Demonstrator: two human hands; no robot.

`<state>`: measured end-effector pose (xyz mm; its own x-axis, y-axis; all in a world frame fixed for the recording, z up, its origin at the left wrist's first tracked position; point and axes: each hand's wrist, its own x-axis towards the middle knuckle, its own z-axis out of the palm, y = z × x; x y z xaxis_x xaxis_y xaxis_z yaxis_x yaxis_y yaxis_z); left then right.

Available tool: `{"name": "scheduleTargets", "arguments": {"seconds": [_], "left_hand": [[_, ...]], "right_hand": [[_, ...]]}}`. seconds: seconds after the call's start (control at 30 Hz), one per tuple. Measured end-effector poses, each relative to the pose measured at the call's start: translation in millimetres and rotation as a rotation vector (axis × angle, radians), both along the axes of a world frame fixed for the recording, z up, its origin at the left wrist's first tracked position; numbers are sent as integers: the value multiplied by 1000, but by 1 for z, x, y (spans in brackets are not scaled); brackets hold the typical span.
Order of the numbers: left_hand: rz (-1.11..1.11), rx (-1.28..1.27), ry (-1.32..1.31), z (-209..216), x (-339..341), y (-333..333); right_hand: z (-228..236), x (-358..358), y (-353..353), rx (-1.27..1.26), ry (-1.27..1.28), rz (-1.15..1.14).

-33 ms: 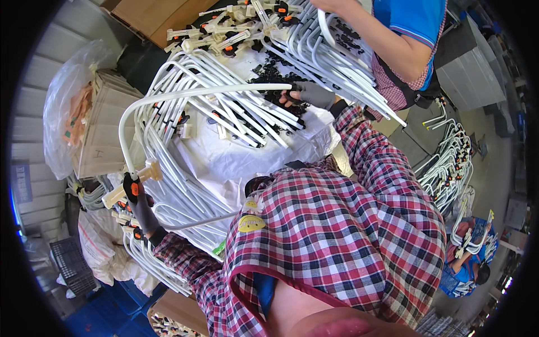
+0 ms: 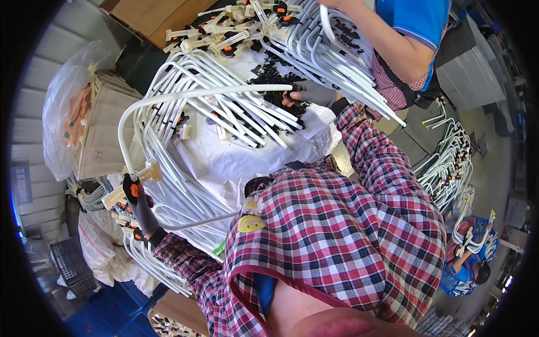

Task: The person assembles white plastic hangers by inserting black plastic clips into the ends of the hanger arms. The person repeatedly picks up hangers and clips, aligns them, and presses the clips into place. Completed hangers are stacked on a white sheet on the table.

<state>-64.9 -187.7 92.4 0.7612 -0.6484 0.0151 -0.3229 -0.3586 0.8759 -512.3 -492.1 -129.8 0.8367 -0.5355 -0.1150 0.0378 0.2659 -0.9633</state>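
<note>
A long bent white tube [image 2: 208, 91] spans from my left hand to my right, above a pile of similar tubes. Its lower left end carries a cream plastic clamp [image 2: 150, 172] with a black and orange part. Wearing a grey glove, my left hand [image 2: 145, 213] is closed around that black part. My right hand [image 2: 311, 94], in a grey fingerless glove, is closed at the tube's other end, where a small black end piece shows. Right beside it lie loose black rings [image 2: 269, 76]. Other bent white tubes [image 2: 168, 135] lie beneath on a white sheet [image 2: 208, 163].
Across the table a co-worker's arm [image 2: 387, 45] in a blue sleeve reaches over more tubes [image 2: 320, 56]. Cream clamps [image 2: 230, 36] are heaped at the back beside a cardboard box [image 2: 157, 17]. A bagged carton [image 2: 106, 123] stands left; finished-looking tubes [image 2: 449, 157] hang at right.
The co-worker's arm has shifted slightly to the right. My hands and the tube between them stay almost exactly where they were.
</note>
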Motion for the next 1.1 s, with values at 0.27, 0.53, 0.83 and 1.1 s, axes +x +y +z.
{"name": "scheduleTargets", "arguments": {"seconds": [0.27,0.53,0.83,1.1], "left_hand": [[-213,-142,110,-21,32,18],[-348,-130,235,-15,33,2],[-881,186,269,66,-115,-123],[-1296,409,719,96,-153,-140]], "right_hand": [[35,-32,-10,-429,349,113],[96,-68,52,-425,179,152],[248,3,31,-1510,330,-694],[293,38,78,-1988,262,-360]]}}
